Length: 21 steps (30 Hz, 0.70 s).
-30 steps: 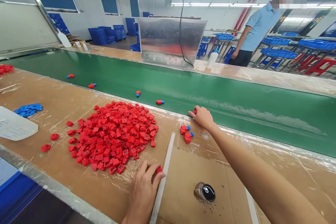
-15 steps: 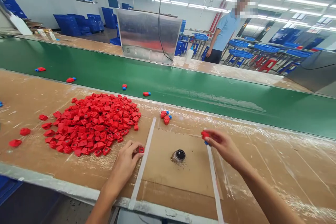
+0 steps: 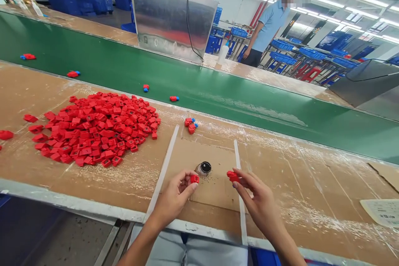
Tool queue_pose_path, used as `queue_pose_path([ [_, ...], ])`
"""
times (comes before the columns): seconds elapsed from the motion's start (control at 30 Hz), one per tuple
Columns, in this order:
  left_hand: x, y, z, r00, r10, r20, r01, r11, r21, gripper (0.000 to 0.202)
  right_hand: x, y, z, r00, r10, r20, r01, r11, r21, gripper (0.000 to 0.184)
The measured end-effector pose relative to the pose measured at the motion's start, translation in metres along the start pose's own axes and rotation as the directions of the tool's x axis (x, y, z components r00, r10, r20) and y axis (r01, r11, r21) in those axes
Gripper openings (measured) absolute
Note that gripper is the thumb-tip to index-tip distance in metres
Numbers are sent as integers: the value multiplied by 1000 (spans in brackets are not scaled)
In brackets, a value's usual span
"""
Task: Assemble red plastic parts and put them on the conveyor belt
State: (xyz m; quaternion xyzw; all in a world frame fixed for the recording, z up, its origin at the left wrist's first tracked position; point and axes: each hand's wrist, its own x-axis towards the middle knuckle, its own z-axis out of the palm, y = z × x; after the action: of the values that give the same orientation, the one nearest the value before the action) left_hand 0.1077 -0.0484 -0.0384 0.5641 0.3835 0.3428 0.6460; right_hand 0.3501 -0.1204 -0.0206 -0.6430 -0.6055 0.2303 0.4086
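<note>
While looking fwd & down from head cam, pinched a red block [image 3: 194,179] btwn thumb & fingers of L hand [image 3: 175,194], just beside a small round pot [image 3: 205,168] w/ glossy black top. Couldn't tell whether touching pot or not. Gripped a red piece [image 3: 232,176] in fingertips of R hand [image 3: 260,194], near R-side strip of white tape [image 3: 239,183]; couldn't make out its underside, partly hidden. Held both apart, w/ pot btwn them & slightly farther off. Had pot standing on cardboard sheet [image 3: 218,194], atop desk [image 3: 280,153]. Had big heap of red blocks [image 3: 99,129] to L on desk, plus loose ones at its far L. Saw two red-&-blue pieces [image 3: 190,125] lying together beyond cardboard, near green belt [image 3: 249,99]; spotted 4 similar pcs [image 3: 174,98] spaced along belt. Noted in bkgd: metal panel [image 3: 171,16], white bottle [image 3: 222,54], person in lt-blue shirt [image 3: 269,20].
</note>
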Motion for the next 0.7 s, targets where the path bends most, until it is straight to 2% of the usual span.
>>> queue_pose_path([
  [0.1,-8,-10,-7,997,-46,56,53,991,-121,27,15,-16,7,987,-158,31,161,966,-203,28],
  [0.23,-12,-14,-10,994,-89,59,101,964,-246,29,28,-26,15,966,-244,85,259,915,-311,24],
  [0.43,-12,-12,-7,991,-114,63,127,954,-272,25,36,-27,18,942,-286,177,332,875,-353,20],
  [0.7,-15,-13,-7,992,-102,79,119,961,-251,25,36,-31,18,929,-303,212,362,861,-358,23],
])
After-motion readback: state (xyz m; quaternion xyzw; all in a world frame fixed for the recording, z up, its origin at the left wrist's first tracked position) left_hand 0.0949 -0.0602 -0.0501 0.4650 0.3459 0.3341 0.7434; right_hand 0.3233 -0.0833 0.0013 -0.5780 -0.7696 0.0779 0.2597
